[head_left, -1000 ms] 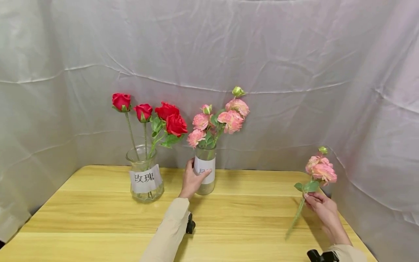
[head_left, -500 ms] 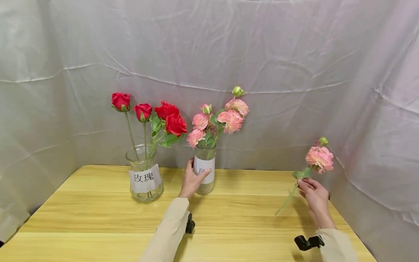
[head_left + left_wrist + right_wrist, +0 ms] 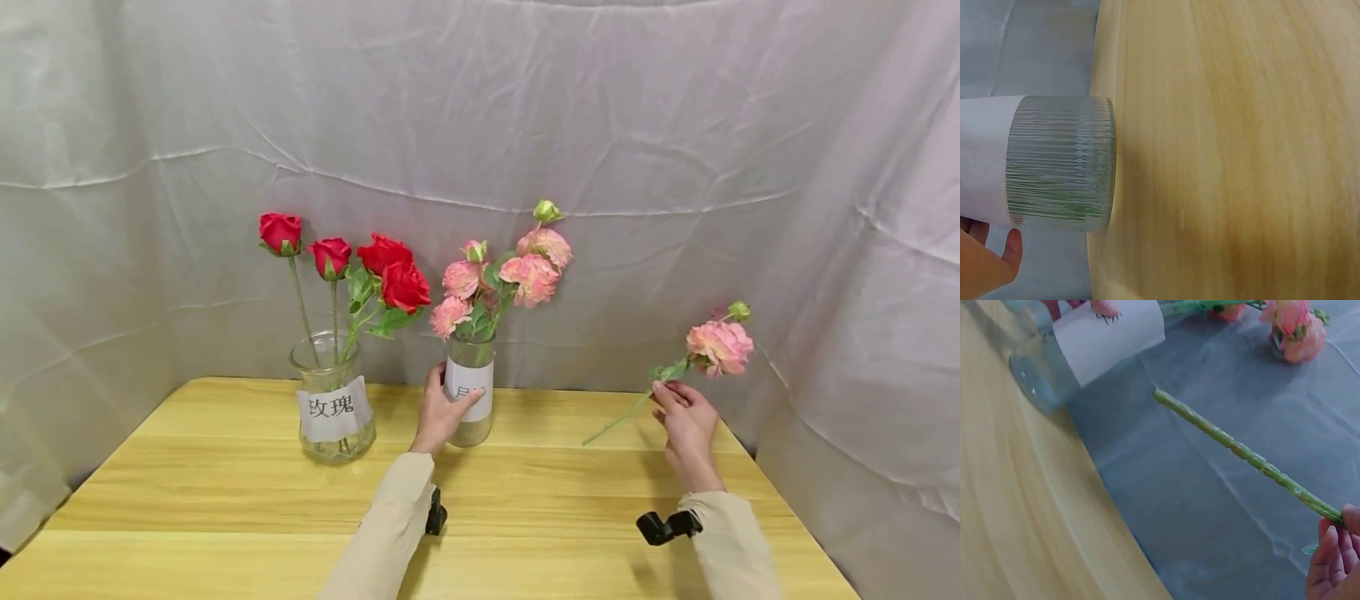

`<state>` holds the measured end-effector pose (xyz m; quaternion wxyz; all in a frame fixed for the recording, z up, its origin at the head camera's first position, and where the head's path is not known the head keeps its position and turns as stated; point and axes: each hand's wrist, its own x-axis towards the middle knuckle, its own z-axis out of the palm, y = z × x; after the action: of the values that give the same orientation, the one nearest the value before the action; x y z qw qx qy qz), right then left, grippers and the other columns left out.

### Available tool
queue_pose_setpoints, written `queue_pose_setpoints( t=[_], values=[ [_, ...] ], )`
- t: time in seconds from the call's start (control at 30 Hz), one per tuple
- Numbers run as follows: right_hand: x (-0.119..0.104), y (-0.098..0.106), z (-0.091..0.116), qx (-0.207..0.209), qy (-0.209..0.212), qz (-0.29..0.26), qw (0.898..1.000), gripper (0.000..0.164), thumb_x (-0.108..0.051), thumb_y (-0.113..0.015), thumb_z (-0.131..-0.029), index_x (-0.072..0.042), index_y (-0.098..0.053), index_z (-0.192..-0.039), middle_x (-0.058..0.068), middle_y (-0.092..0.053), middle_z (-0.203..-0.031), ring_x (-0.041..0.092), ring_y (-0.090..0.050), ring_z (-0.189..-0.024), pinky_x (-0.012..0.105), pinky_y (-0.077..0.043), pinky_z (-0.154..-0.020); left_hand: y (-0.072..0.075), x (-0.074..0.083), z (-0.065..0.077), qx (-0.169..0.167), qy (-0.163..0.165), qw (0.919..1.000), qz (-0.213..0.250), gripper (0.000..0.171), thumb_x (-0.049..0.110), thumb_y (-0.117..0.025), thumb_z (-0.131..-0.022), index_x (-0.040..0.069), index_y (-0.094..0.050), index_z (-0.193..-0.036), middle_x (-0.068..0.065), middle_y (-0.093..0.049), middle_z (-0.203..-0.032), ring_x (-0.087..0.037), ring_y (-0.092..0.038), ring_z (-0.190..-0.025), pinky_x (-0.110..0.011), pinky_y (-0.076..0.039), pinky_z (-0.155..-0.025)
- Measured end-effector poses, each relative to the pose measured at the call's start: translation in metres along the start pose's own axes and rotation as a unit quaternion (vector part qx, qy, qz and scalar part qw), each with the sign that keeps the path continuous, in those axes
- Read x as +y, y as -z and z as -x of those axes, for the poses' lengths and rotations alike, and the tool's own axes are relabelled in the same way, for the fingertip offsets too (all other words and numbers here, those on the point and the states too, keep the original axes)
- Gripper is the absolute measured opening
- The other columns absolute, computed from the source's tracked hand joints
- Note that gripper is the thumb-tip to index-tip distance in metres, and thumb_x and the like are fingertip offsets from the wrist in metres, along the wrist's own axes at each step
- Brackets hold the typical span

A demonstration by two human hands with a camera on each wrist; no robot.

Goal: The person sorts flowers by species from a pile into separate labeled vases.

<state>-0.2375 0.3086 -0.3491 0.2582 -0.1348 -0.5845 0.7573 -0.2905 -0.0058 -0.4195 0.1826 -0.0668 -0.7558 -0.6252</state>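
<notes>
My left hand [image 3: 444,414] grips a clear glass vase [image 3: 472,433] from its left side, thumb across the white paper label [image 3: 480,379]. Pink blooms, green leaves and buds [image 3: 547,211] stand in that vase. The left wrist view shows its ribbed base [image 3: 1063,165] upright on the table. Further right, my right hand [image 3: 688,429] pinches the stem of another pink flower [image 3: 718,347] above the table. The flower's head leans right and its bare green stem [image 3: 1241,453] slopes down left, the cut end apart from the vase.
Left of my left hand stands a wider glass vase [image 3: 337,448] with several red roses [image 3: 405,286] and a paper label with characters. Behind the wooden table [image 3: 225,500] hangs a grey cloth [image 3: 637,167], which also closes both sides.
My right hand has moved left and up with the pink flower, whose stem has tilted closer to level. My left hand and both vases have stayed in place.
</notes>
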Motion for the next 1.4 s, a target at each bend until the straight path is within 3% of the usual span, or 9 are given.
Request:
queue_pose_setpoints(
  t=[0.9,1.4],
  values=[
    [-0.024,-0.083,0.008,-0.008,0.036,-0.062,0.997,0.012,-0.001,-0.066,-0.090,0.000,-0.056,-0.097,-0.005,-0.062,-0.071,0.004,-0.063,-0.066,0.014,-0.047,-0.053,-0.001,0.002,0.000,-0.001,-0.001,1.0000,-0.005,0.072,0.018,-0.080,-0.079,-0.002,-0.041,-0.137,-0.022,-0.050,-0.132,-0.037,-0.049,-0.118,-0.051,-0.040,-0.099],
    [-0.042,-0.139,0.018,0.002,0.057,-0.098,0.993,0.011,-0.002,-0.066,-0.090,-0.005,-0.056,-0.094,-0.002,-0.059,-0.075,0.006,-0.064,-0.067,0.016,-0.046,-0.052,0.001,0.001,0.000,-0.002,-0.001,1.0000,0.000,0.072,0.018,-0.080,-0.080,-0.002,-0.041,-0.136,-0.022,-0.050,-0.130,-0.037,-0.049,-0.118,-0.051,-0.040,-0.098]
  ],
)
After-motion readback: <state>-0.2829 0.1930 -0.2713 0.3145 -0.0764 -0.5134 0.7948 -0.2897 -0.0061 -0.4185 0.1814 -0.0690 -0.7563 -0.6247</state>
